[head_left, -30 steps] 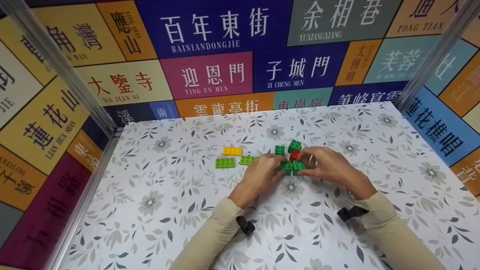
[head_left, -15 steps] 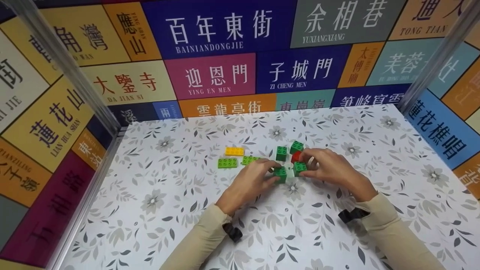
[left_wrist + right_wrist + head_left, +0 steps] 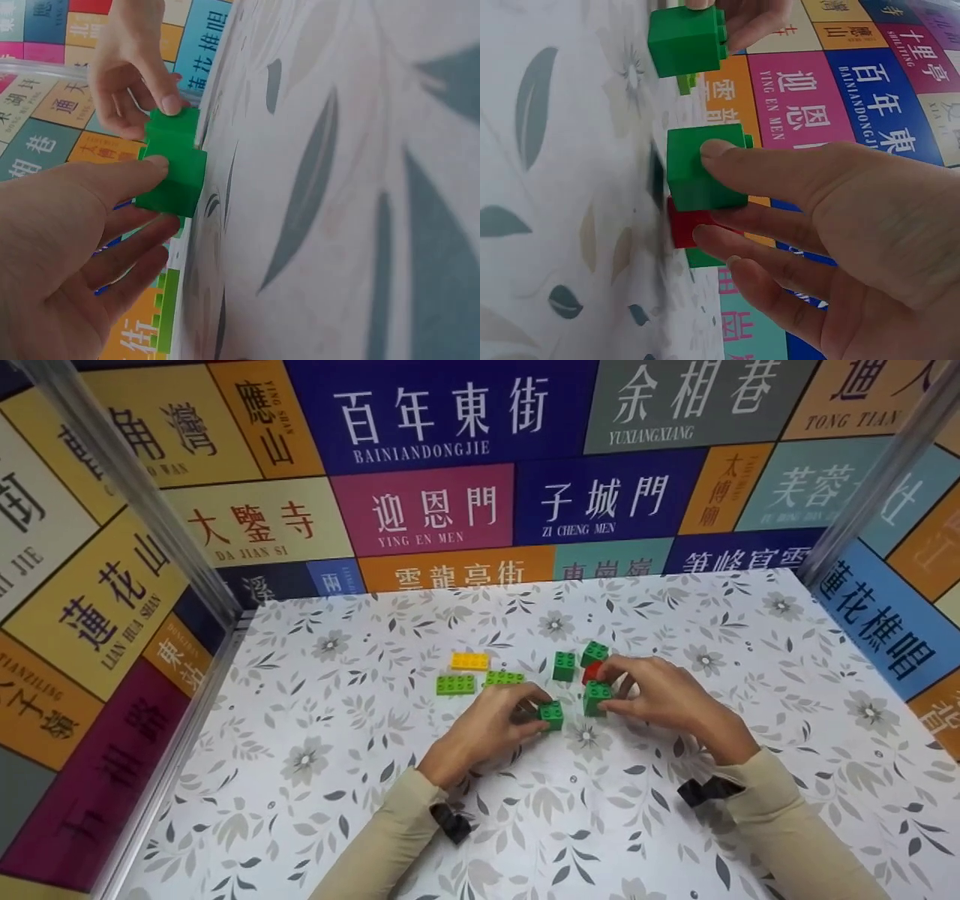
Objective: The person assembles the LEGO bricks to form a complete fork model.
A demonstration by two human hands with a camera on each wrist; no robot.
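Observation:
Near the table's middle, my left hand (image 3: 480,729) pinches a dark green toy building block (image 3: 551,715) between thumb and fingers; the left wrist view shows my thumb on that block (image 3: 180,184). My right hand (image 3: 667,701) holds a second dark green block (image 3: 597,700), its thumb pressed against the near face of the block (image 3: 701,172) in the right wrist view. The two held blocks stand apart. Just behind the right one is a red block (image 3: 592,671), partly hidden by my fingers. Two more dark green blocks, one left (image 3: 564,666) and one farther back (image 3: 595,652), stand beside it.
Left of the hands lie two light green bricks, one outer (image 3: 455,685) and one inner (image 3: 505,679), plus a yellow brick (image 3: 469,661). They rest on a floral-patterned tabletop (image 3: 360,795). Colourful lettered panels (image 3: 420,510) wall in the back and sides.
My left hand has drawn its green block left and toward me, away from the right one, opening a gap between them. The right hand has stayed nearly in place.

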